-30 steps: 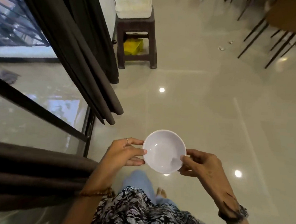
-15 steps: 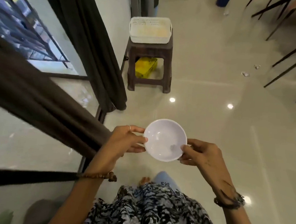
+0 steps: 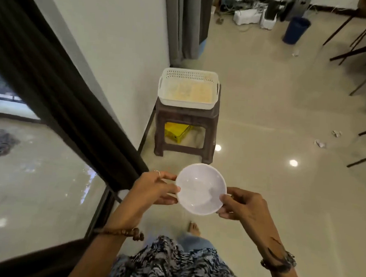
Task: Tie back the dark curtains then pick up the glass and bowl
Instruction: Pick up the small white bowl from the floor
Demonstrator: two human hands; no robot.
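Bowl [image 3: 201,188], one, white, pinched at its rim between two hands, left [image 3: 153,188] and right [image 3: 245,206].

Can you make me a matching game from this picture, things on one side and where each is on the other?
Things:
1. bowl
2. basket
3. yellow crate
4. blue bin

Places:
A. under the stool
B. far off, near the cables
C. between both hands
D. on top of the stool

Pairs: 1-C, 2-D, 3-A, 4-B
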